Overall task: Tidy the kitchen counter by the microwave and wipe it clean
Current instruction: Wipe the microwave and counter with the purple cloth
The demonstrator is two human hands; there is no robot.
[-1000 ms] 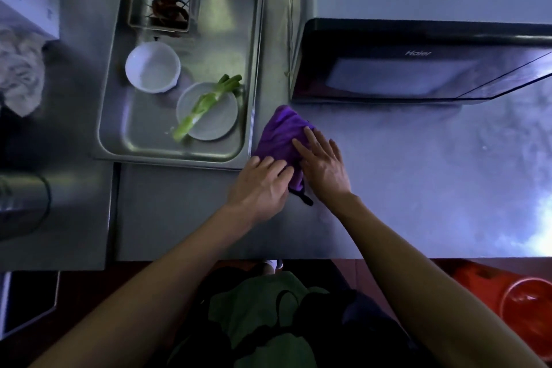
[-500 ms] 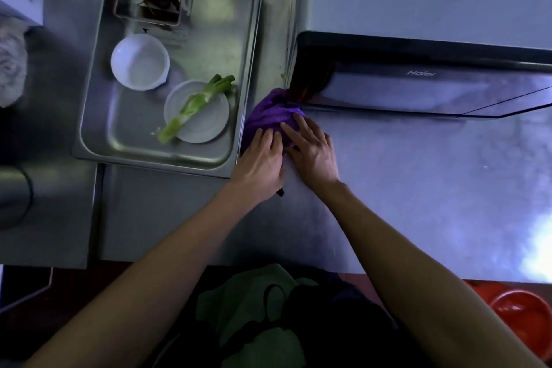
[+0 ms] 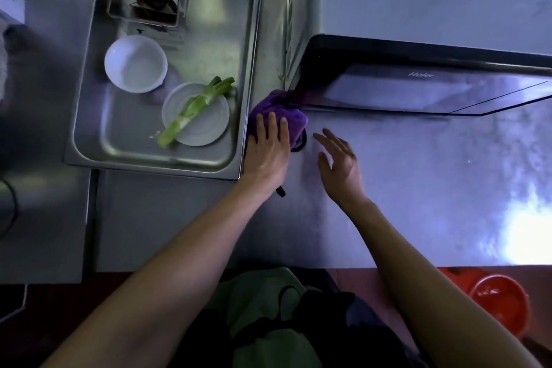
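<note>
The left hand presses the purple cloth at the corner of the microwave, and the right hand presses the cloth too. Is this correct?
Not quite. In the head view only the left hand presses the purple cloth at the microwave corner; the right hand is off the cloth, open.

A steel sink point(image 3: 89, 134) is filling the upper left of the frame. A red bucket point(image 3: 498, 305) is sitting on the dark floor point(image 3: 44, 323) at lower right. Bright light is glaring off the surface at the right edge.
</note>
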